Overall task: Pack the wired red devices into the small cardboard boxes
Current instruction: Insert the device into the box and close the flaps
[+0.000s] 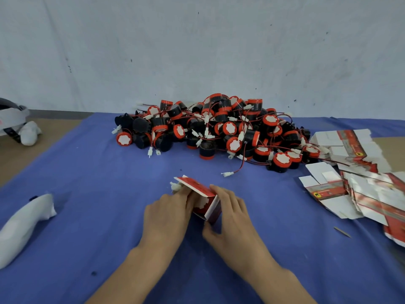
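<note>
Red cardboard box between both hands

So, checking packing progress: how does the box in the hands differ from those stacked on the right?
The held box is folded into shape; the flat boxes lie unfolded. The held box has a white connector poking out its far end; the flat boxes hold nothing. Left hand and right hand grip the held box; the flat boxes lie loose. Both are red-and-white.

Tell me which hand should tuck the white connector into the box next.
Left. The left hand holds the small cardboard box at its far end, fingertips beside the white connector poking out there. The right hand grips the near end, likely best kept steadying it.
</note>
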{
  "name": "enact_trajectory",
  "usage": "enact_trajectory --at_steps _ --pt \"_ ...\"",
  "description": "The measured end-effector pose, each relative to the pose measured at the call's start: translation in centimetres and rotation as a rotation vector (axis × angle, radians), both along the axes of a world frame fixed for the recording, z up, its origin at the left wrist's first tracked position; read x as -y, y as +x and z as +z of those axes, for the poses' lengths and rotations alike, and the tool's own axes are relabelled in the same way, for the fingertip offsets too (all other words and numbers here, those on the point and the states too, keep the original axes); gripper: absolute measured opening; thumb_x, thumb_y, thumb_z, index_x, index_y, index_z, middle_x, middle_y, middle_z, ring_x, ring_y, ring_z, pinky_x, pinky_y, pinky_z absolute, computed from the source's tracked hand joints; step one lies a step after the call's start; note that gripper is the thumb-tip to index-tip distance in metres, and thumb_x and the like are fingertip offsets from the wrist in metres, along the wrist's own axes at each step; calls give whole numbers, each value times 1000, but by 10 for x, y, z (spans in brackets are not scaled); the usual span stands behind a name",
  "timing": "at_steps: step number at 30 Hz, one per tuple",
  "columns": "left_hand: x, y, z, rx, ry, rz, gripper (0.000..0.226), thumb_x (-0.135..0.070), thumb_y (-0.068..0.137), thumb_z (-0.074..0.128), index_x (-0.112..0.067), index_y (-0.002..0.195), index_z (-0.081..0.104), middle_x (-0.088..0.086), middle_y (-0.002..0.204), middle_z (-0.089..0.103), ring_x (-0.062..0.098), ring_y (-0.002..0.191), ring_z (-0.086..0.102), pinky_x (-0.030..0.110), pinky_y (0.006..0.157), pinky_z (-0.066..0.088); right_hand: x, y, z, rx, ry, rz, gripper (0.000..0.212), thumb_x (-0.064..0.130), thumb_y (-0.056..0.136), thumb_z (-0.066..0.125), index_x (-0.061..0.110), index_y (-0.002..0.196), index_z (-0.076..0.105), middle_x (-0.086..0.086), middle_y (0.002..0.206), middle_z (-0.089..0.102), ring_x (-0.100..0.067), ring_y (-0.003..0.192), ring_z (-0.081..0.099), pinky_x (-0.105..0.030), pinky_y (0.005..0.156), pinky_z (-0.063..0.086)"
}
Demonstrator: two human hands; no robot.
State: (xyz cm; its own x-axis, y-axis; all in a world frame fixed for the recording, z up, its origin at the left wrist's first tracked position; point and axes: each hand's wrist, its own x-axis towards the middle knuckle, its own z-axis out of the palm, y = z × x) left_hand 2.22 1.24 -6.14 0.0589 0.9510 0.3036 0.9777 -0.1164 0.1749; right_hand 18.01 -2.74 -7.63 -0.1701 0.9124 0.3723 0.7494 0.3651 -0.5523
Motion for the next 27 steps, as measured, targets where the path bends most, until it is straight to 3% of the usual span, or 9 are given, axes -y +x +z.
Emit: enact_trajectory --at_steps 4,8,11,14,17,22,27 --pt "4 2 0 94 21 -99 27 -46 99 27 -45 123 40 -9 62 36 15 60 38 30 52 27 -2 -13 -3 -259 -14 -70 55 52 91 54 41 140 30 34 130 32 13 123 30 0 93 32" --pt "4 4 -1 28 80 -105 44 -49 101 10 -45 141 30 -6 64 50 18 60 50 32 54 37 -11 -20 -4 -499 -20 -153 24 42 98 51 44 120 44 27 115 47 1 112 49 -27 93 49" --pt "2 0 -1 -3 97 -87 41 -44 106 16 -45 147 23 -3 73 61 19 66 60 32 57 43 -15 -20 -4 -547 -54 -184 37 20 100 47 54 113 40 28 115 51 1 110 51 -32 94 51" --pt "2 -5 4 35 154 -72 42 -48 105 18 -44 143 35 -3 71 62 20 64 59 30 54 38 -15 -21 -5 -541 -65 -175 47 11 100 41 48 129 40 21 129 52 -4 119 52 -36 100 50" --pt "4 -4 8 137 202 -93 40 -51 101 22 -36 127 48 -4 70 62 21 60 58 33 52 42 -16 -21 -6 -563 -54 -176 40 17 105 40 33 142 38 16 139 50 -8 128 49 -38 106 47" --pt "7 -4 13 346 263 -127 27 -48 100 39 -28 115 49 -8 91 54 21 66 60 42 55 52 -19 -18 -4 -661 -93 -194 38 29 103 52 35 139 41 18 132 53 -9 126 50 -39 103 49" --pt "5 -2 13 273 433 -239 28 -31 100 42 -19 116 61 4 106 55 21 81 62 31 38 42 -20 -17 -3 -646 -99 -196 40 23 102 50 36 139 42 19 132 52 -7 126 49 -37 103 49"
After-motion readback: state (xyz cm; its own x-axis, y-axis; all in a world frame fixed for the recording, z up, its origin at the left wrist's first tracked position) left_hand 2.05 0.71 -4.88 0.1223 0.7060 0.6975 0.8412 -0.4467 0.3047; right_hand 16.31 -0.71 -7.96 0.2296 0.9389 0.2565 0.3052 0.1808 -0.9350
